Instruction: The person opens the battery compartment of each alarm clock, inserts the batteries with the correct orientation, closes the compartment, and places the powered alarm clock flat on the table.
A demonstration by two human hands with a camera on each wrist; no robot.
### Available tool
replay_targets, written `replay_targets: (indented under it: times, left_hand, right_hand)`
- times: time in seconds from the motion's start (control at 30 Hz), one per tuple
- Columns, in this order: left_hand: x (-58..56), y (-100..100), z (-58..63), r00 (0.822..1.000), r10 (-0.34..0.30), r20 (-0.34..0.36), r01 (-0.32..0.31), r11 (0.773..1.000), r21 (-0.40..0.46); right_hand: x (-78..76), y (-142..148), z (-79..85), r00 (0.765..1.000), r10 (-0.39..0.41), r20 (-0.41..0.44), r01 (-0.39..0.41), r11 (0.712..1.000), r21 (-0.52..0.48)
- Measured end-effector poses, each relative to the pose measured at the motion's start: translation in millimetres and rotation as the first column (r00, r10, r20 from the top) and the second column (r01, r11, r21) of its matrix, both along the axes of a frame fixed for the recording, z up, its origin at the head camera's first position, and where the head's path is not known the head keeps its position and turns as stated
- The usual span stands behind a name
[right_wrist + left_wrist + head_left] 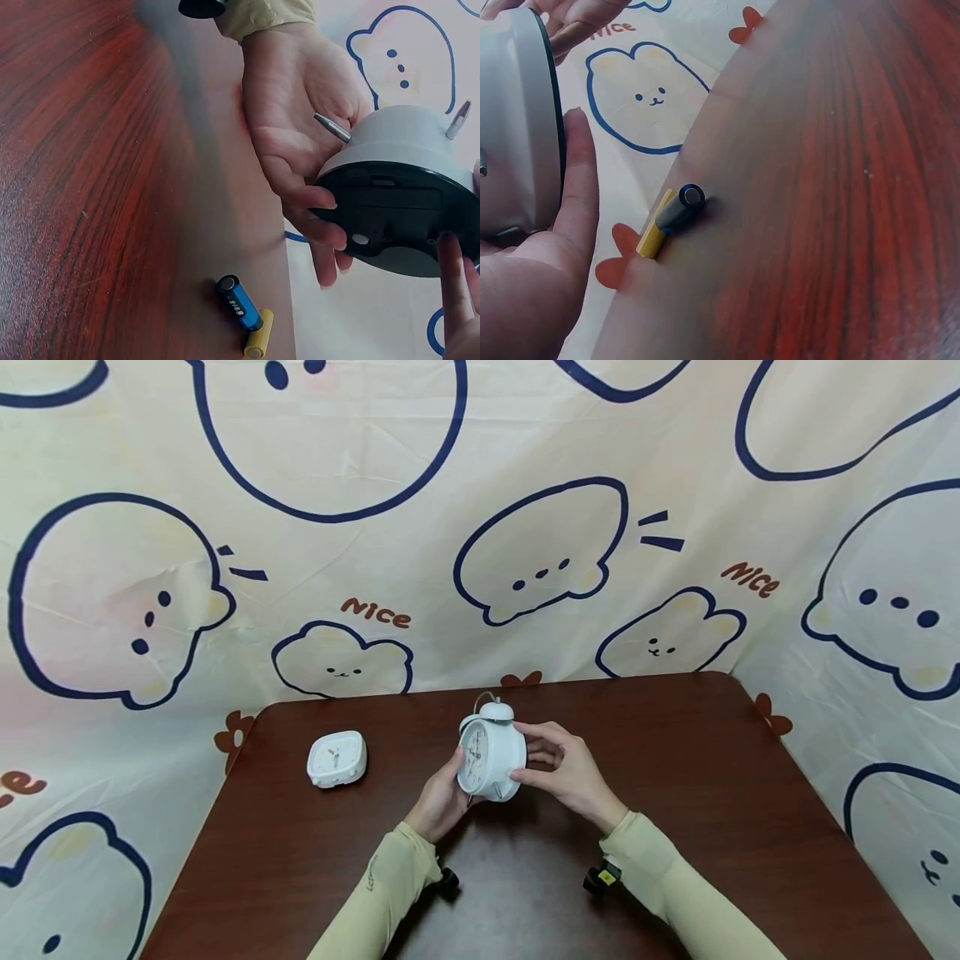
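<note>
A white twin-bell alarm clock is held up over the table, its dial turned toward the left. My left hand grips it from the left and below. On the other side, my right hand has thumb and fingers at the back of the case. The right wrist view shows the black back and two metal feet, with a right-hand finger touching the back. Fingers of the left hand lie along its rim. Part of the right hand is cut off in that view.
A small white square clock lies on the brown table, left of my hands. A blue-and-black battery and a yellow battery lie by the table edge. Behind hangs a cartoon-printed cloth.
</note>
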State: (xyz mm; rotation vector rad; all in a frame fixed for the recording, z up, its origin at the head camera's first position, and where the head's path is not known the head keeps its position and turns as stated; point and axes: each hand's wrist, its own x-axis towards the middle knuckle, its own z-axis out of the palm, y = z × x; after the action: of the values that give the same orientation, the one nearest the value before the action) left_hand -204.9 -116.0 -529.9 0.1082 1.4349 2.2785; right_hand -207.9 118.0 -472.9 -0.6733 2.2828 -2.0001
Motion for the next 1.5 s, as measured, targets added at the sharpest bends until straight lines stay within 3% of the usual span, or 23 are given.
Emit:
replay_targets:
  times: [0.27,0.4,0.53,0.63,0.87,1.1,1.5]
  left_hand:
    - [-0.4,-1,-0.3,0.998,0.035,-0.054,-0.036,0.999,-0.019]
    - [2.2,-3,5.4,0.995,0.068,-0.077,-0.074,0.993,-0.087]
    - [2.3,-2,13.2,0.985,0.123,-0.124,-0.146,0.970,-0.196]
    - [2.2,-2,18.3,0.979,0.117,-0.164,-0.154,0.960,-0.234]
    - [2.9,-6,21.4,0.975,0.059,-0.214,-0.093,0.985,-0.149]
    - [0.7,-9,21.8,0.972,0.031,-0.231,-0.068,0.986,-0.155]
    - [6.1,2,28.4,0.977,0.143,-0.157,-0.163,0.979,-0.121]
  right_hand:
    - [-2.4,4,-2.5,1.000,0.011,0.001,-0.011,1.000,0.009]
    - [-3.8,10,-3.9,0.999,0.036,0.022,-0.036,0.999,0.033]
    - [-5.6,17,-5.4,0.995,0.065,0.070,-0.071,0.995,0.076]
    - [-6.6,22,-7.8,0.990,0.076,0.123,-0.088,0.991,0.099]
    - [-10.2,31,-11.2,0.972,0.098,0.212,-0.114,0.991,0.064]
    - [-11.3,36,-11.3,0.968,0.109,0.224,-0.125,0.990,0.060]
    - [-9.6,36,-16.2,0.963,0.126,0.238,-0.149,0.986,0.080]
